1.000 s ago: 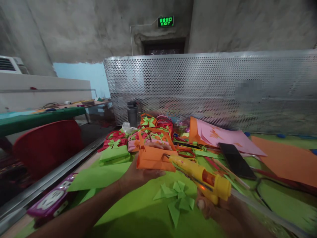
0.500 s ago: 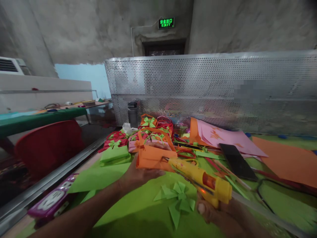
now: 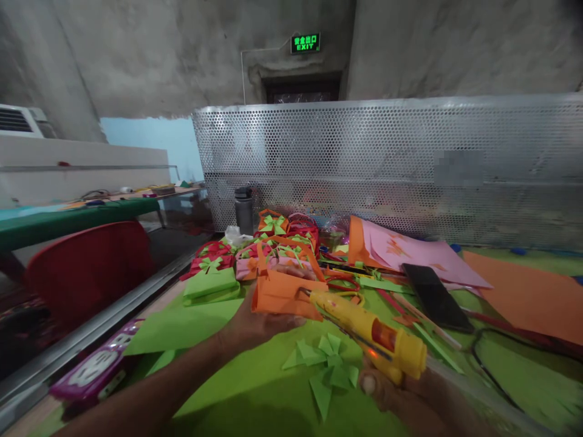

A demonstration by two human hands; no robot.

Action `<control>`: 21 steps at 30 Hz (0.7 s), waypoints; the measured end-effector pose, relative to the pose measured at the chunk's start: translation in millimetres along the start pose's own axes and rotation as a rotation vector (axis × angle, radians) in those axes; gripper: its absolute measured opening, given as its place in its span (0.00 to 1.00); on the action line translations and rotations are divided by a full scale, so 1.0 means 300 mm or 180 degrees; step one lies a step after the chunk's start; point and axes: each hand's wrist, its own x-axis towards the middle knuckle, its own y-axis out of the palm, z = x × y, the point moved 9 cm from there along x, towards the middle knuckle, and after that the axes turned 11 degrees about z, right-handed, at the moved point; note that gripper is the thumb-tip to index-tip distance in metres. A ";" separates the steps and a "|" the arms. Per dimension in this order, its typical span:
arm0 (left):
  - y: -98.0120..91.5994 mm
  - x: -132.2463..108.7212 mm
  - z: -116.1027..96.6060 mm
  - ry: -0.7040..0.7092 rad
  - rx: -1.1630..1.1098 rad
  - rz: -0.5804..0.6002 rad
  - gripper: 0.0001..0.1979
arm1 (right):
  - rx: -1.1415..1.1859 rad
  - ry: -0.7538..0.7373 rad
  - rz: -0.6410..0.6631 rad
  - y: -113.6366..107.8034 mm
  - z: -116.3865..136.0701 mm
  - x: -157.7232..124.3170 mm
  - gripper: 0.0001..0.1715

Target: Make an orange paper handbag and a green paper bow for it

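Note:
My left hand [image 3: 259, 321] is closed round a small orange paper bag [image 3: 285, 294] with an orange handle, fingers behind and below it. In my right hand [image 3: 396, 388] is a yellow hot glue gun [image 3: 364, 321] with a small red light lit on it. Its nozzle points left at the front face of the bag; whether it touches I cannot tell. A green paper bow [image 3: 330, 367] lies on the green table covering [image 3: 255, 376] below and between my hands.
Several small decorated paper bags [image 3: 214, 261] stand behind, near a dark bottle [image 3: 243, 209]. A black phone [image 3: 435, 296], pink paper [image 3: 405, 249] and orange sheet [image 3: 523, 297] lie to the right. A purple case [image 3: 98, 364] is at left. A perforated metal panel [image 3: 387, 158] closes the back.
The orange bag has shifted very slightly right and down in my left hand. The glue gun stays at the same spot on its front.

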 end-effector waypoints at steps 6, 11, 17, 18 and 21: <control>-0.019 -0.013 0.021 -0.0091 -0.0016 -0.0137 0.22 | -0.0200 0.0143 -0.0186 -0.011 0.010 -0.001 0.14; -0.017 -0.018 0.024 -0.0082 -0.0074 -0.0165 0.22 | -0.0212 0.0150 -0.0194 -0.015 0.040 -0.011 0.17; -0.014 -0.018 0.019 -0.0036 -0.0044 -0.0125 0.22 | -0.0179 0.0179 -0.0067 -0.027 0.056 -0.002 0.16; -0.014 -0.019 0.024 -0.0076 -0.0023 -0.0110 0.21 | -0.0168 0.0163 -0.0039 -0.024 0.062 0.001 0.17; -0.012 -0.020 0.035 -0.0185 0.0000 -0.0091 0.19 | -0.0123 0.0080 0.0061 -0.008 0.086 0.010 0.15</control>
